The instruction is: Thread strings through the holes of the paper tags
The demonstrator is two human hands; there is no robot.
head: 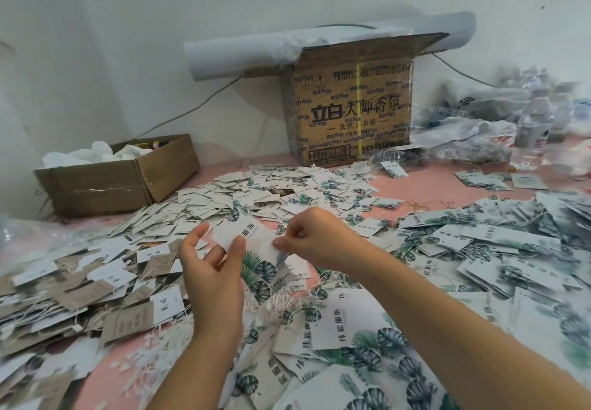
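Observation:
A white paper tag (246, 237) with green leaf print is held up over the pink surface. My left hand (212, 269) pinches its lower left edge between thumb and fingers. My right hand (315, 238) pinches the tag's right edge with curled fingers; whether a string lies between those fingers is too small to tell. A bundle of white strings (287, 302) lies just below the tag. Loose tags (319, 185) cover the surface behind, and strung tags (499, 243) are heaped at the right.
A low cardboard box (128, 179) with white stuffing stands at the back left. A taller printed carton (355, 105) stands at the back centre under a grey roll (243, 54). Plastic bottles (534, 128) and bags crowd the back right. Brown and white tags (96, 285) pile at the left.

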